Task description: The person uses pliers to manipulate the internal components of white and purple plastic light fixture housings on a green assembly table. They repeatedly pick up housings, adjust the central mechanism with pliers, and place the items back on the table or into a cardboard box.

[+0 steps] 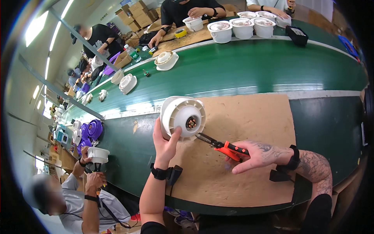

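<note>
In my left hand is a white round plastic housing, tilted so that its ribbed rim and domed middle face me. My thumb presses against its lower front, and the other fingers are mostly hidden behind it. Copper-coloured pieces show inside the dark hole at its centre. My right hand is wrapped around the handles of red-and-black pliers. Their dark jaws point left and end close to the housing's lower right rim; whether they touch it I cannot tell.
Below my hands lies a brown cardboard sheet on the green table. A green conveyor belt runs beyond it, carrying more white housings. Purple parts are piled at left. Beside me a co-worker holds a white piece; others work across the belt.
</note>
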The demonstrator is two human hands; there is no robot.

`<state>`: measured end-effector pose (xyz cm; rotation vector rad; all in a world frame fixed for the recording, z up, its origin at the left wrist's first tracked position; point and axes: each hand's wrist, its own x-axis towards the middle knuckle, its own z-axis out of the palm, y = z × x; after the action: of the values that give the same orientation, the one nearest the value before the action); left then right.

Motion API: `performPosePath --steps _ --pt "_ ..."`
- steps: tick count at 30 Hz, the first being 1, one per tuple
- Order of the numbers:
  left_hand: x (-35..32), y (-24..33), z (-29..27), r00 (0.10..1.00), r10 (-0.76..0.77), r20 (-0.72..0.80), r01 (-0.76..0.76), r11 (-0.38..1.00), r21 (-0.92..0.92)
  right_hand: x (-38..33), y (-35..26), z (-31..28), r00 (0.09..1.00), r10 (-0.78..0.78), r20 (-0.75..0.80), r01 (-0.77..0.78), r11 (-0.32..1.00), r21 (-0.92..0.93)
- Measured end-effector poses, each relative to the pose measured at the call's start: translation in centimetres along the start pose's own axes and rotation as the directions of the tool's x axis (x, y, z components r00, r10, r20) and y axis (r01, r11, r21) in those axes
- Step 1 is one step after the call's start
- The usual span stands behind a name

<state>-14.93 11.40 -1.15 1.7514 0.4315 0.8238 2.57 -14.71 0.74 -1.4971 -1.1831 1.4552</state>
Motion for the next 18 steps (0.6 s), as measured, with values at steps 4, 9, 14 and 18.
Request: performPosePath --steps 4,9,14,18 --pt "-0.4 0.1 -0.3 0.987 0.158 -0.031 -0.153 0.98 0.125 -0.4 0.1 0.2 0.993 -0.082 -0.087 0.066 0.984 -0.167" --pt "-0.6 2.1 0.3 0.969 0.244 -0.042 -0.225 0.94 0.255 -1.0 0.4 0.0 0.965 -0.1 -0.241 0.017 0.945 -0.325" --pt "-1.1 3.0 1.5 0.951 0.309 -0.023 -0.28 0.888 0.364 -0.9 -0.1 0.0 0.961 -0.093 -0.261 -0.017 0.92 -0.392" --pt "-1.4 3.1 2.7 0.915 0.403 0.003 -0.358 0.809 0.467 -1.5 0.6 0.7 0.909 -0.166 -0.381 -0.021 0.898 -0.439"
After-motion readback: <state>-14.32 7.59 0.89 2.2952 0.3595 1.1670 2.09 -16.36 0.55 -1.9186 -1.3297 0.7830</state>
